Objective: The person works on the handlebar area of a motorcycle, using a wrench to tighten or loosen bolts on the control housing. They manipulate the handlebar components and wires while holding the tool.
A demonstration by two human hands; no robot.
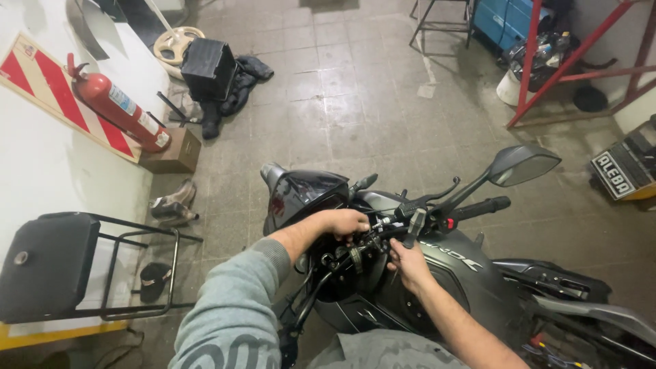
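Handlebar work, black motorcycle

Handlebar sits centre frame on a black motorcycle. Left hand closed around bar fittings near the headlight cowl. Right hand gripping a dark tool below the mirror. Fire extinguisher upper left.

both hands curled closed, forearms converging.

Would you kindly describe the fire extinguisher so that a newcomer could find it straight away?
Start at the white wall left of the black motorcycle. On it hangs a board with red and white diagonal stripes, and the fire extinguisher is fixed across that board, above a brown cardboard box. It is the only red cylinder there.
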